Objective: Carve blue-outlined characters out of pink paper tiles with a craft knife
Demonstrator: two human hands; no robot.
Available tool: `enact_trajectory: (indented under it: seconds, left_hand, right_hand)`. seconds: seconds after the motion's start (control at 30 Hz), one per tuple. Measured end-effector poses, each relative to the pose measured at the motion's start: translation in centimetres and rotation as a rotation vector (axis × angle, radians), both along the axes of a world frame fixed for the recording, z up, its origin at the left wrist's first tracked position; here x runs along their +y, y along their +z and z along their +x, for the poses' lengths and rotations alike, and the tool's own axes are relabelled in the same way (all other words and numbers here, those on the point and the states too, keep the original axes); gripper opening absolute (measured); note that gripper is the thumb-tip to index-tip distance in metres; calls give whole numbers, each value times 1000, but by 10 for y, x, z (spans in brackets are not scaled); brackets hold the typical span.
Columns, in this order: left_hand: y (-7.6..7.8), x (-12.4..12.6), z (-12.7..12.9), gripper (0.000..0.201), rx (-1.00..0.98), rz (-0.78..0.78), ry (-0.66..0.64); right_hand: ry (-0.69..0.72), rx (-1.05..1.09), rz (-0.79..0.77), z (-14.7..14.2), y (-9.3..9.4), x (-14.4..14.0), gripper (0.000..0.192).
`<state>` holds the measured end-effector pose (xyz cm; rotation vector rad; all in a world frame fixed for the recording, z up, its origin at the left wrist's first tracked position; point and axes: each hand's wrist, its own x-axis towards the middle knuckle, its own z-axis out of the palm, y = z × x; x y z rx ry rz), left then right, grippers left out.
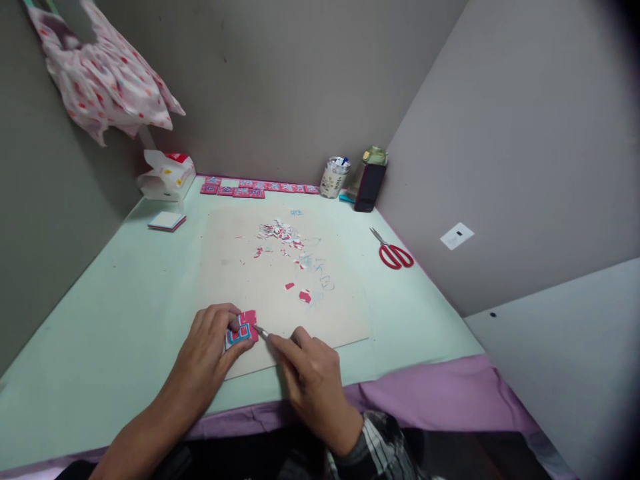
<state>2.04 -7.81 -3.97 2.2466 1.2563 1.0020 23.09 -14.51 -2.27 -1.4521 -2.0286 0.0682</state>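
My left hand (207, 350) presses a small pink paper square with blue lines (243, 328) flat against the beige cutting board (330, 313). My right hand (307, 373) grips a thin craft knife (261, 331) like a pen, its tip touching the right edge of the paper square. Small pink and white paper scraps (283, 233) lie scattered over the far half of the board, with two larger pink bits (304, 295) closer to my hands.
Red-handled scissors (395, 255) lie at the right. A row of finished pink squares (250, 188) lines the back wall, beside a pen cup (334, 177) and a dark box (370, 187). A paper stack (167, 221) and white carton (167, 175) sit back left on the green table (110, 300).
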Motion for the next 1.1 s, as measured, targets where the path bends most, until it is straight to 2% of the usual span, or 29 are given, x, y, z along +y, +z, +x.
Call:
enact_trajectory:
  seconds: [0.23,0.63,1.1]
  left_hand:
    - [2,1,0,25,-2,-17,4]
    - [0,0,1,23,-8,-20,25]
    - [-4,2,0,23,16,21,6]
  right_hand:
    - [-7,-19,-35,0,2,-2,32]
    - [-44,-180,27,-8,2,-1,41]
    - [-38,-191,2,-8,4,1,39]
